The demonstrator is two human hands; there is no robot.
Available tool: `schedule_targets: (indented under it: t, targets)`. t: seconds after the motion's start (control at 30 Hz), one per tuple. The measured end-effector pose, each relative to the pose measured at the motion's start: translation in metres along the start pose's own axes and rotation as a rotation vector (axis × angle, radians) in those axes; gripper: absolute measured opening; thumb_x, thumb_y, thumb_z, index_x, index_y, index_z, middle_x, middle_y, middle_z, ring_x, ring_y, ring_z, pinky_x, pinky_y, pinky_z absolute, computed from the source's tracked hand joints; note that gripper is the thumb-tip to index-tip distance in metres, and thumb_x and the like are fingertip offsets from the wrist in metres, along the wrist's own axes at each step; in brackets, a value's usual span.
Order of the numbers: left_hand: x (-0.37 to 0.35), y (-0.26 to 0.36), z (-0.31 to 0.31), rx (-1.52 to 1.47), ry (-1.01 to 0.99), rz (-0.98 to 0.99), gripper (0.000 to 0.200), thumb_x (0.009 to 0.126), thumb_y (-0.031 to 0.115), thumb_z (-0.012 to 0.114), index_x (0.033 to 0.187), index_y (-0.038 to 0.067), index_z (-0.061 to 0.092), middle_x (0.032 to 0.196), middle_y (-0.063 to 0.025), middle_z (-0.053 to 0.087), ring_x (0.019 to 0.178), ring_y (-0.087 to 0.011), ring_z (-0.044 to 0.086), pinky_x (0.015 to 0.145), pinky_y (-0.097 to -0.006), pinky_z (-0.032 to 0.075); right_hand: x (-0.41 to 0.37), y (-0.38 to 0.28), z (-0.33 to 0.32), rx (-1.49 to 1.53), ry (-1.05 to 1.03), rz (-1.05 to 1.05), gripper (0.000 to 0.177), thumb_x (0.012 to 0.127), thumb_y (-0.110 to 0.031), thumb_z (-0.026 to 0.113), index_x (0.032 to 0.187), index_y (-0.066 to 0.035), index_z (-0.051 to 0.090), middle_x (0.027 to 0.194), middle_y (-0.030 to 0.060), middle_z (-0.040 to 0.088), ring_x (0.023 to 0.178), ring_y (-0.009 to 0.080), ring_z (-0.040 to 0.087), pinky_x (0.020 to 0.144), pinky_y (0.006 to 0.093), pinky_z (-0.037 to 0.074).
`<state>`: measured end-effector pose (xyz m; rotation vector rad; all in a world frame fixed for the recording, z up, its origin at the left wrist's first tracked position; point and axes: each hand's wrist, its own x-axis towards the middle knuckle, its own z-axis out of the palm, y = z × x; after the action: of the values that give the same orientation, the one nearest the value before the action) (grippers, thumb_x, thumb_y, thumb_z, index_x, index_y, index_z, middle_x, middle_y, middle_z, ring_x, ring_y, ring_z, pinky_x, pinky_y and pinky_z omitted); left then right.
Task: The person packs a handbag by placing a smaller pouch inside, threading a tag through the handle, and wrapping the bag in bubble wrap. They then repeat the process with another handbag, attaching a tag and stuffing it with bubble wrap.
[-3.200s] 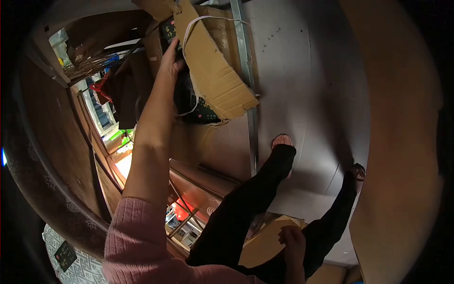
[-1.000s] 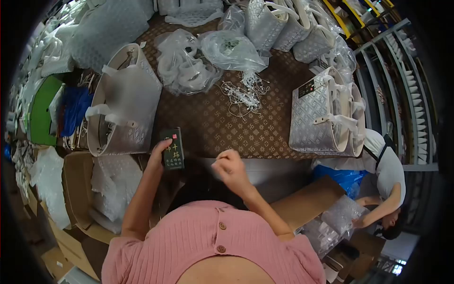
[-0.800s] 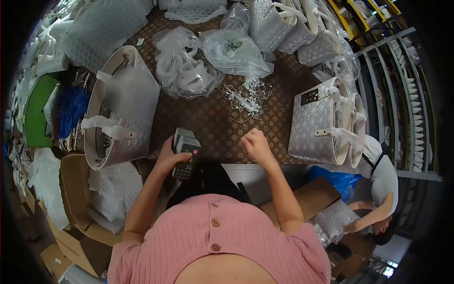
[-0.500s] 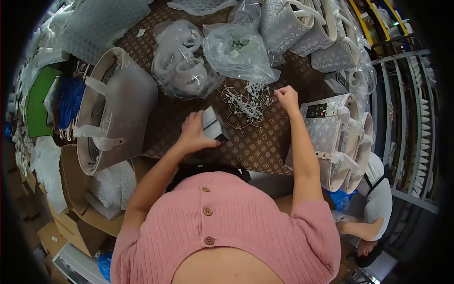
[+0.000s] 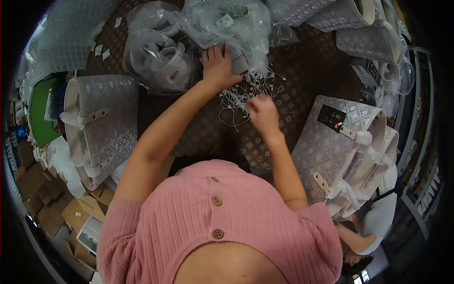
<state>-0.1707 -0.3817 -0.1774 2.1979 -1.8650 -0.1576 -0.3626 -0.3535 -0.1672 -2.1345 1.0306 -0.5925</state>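
Note:
My left hand (image 5: 218, 68) reaches forward with its fingers stretched out and spread. It rests against a grey stack of cards (image 5: 239, 62), which lies at the edge of a clear plastic bag (image 5: 253, 28). Part of the stack is hidden under the fingers. Just below lies a tangled heap of white tag strings (image 5: 269, 85) with small plastic ends. My right hand (image 5: 265, 113), slightly blurred, is closed in a pinch at the near side of this heap, with a string at its fingertips.
Silver-grey patterned handbags stand at left (image 5: 111, 118) and right (image 5: 331, 142); the right one carries a black tag (image 5: 331, 117). Another plastic bag (image 5: 163, 61) holds pale wrapped rolls. More handbags (image 5: 366, 42) stand at the back right. A person in a white top (image 5: 383, 213) is at lower right.
My left hand has moved forward with the card stack to the plastic bag, and its fingers have spread. My right hand has come inward to the near side of the strings. The view has shifted.

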Motion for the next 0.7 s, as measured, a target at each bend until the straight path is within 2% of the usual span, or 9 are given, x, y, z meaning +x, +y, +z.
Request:
schedule_targets:
  t: [0.03,0.17,0.23,0.33,0.5,0.53,0.6,0.67,0.7]
  targets:
    - [-0.006,-0.002,0.001,0.012,0.132,0.081,0.084,0.051,0.04,0.075,0.119,0.003,0.041,0.12,-0.021,0.036,0.113,-0.0375,0.033,0.095,-0.0516,0.025,-0.024,-0.008,0.018,-0.1,-0.03,0.029,0.007,0.066,-0.004,0.059,0.073,-0.004,0.056,0.076,0.0123,0.05,0.075,0.0312,0.05,0.065,0.04,0.04]
    - [-0.035,-0.006,-0.02,-0.001,0.099,0.275,0.064,0.062,0.028,0.069,0.119,0.007,0.046,0.122,-0.0176,0.037,0.112,-0.0351,0.036,0.094,-0.0508,0.029,-0.081,-0.006,0.036,-0.215,-0.038,0.126,0.009,0.066,-0.005,0.059,0.074,-0.002,0.055,0.079,0.0115,0.047,0.081,0.0305,0.048,0.067,0.0383,0.039]
    - [-0.047,-0.018,-0.008,0.052,0.086,0.489,0.046,0.071,0.013,0.058,0.116,0.011,0.052,0.122,-0.0159,0.039,0.11,-0.0335,0.041,0.093,-0.0488,0.033,-0.099,-0.007,0.029,-0.229,-0.061,0.137,0.009,0.067,-0.005,0.059,0.075,-0.002,0.056,0.079,0.0115,0.047,0.081,0.0301,0.048,0.067,0.0382,0.039]
    - [-0.053,-0.023,-0.005,0.025,0.124,0.564,0.039,0.074,0.01,0.05,0.113,0.01,0.055,0.124,-0.0135,0.04,0.112,-0.0322,0.041,0.093,-0.0509,0.034,-0.129,-0.012,0.009,-0.304,-0.072,0.237,0.008,0.069,-0.005,0.059,0.075,-0.002,0.057,0.079,0.0114,0.048,0.08,0.0296,0.048,0.068,0.0384,0.039]
    - [-0.064,-0.017,-0.008,0.112,0.132,0.59,0.039,0.075,0.011,0.05,0.113,0.011,0.055,0.124,-0.0142,0.041,0.117,-0.0322,0.038,0.096,-0.0514,0.03,-0.165,-0.011,-0.018,-0.566,-0.032,0.523,0.014,0.07,-0.005,0.06,0.083,-0.001,0.06,0.082,0.0109,0.049,0.081,0.0285,0.048,0.07,0.0386,0.039]
    - [-0.066,-0.015,-0.01,0.124,0.151,0.611,0.039,0.075,0.011,0.05,0.114,0.011,0.055,0.125,-0.0144,0.041,0.119,-0.0324,0.037,0.097,-0.0514,0.029,-0.162,-0.014,-0.018,-0.572,-0.023,0.531,0.014,0.07,-0.005,0.06,0.083,-0.001,0.06,0.082,0.0109,0.049,0.081,0.0285,0.048,0.07,0.0386,0.039]
    - [-0.072,-0.011,-0.009,0.104,0.155,0.65,0.04,0.075,0.011,0.05,0.114,0.011,0.055,0.123,-0.0135,0.042,0.117,-0.0319,0.038,0.095,-0.0514,0.031,-0.147,-0.02,-0.006,-0.351,0.123,0.293,0.017,0.069,-0.007,0.061,0.085,-0.003,0.059,0.084,0.0103,0.05,0.081,0.028,0.049,0.07,0.0378,0.04]
    - [-0.079,-0.01,-0.006,0.092,0.164,0.684,0.04,0.075,0.011,0.05,0.114,0.011,0.055,0.12,-0.0126,0.043,0.114,-0.0315,0.04,0.093,-0.0515,0.032,-0.128,-0.028,0.014,-0.209,0.126,0.191,0.023,0.068,-0.005,0.063,0.091,-0.003,0.058,0.087,0.0107,0.051,0.084,0.0298,0.049,0.07,0.0387,0.04]
    - [-0.083,-0.011,-0.005,0.043,0.117,0.653,0.04,0.074,0.01,0.049,0.113,0.011,0.055,0.114,-0.0111,0.047,0.109,-0.0297,0.043,0.089,-0.0479,0.036,-0.123,-0.027,0.026,-0.244,0.055,0.185,0.021,0.068,-0.006,0.064,0.087,-0.003,0.057,0.087,0.0111,0.051,0.084,0.0296,0.049,0.071,0.0377,0.04]
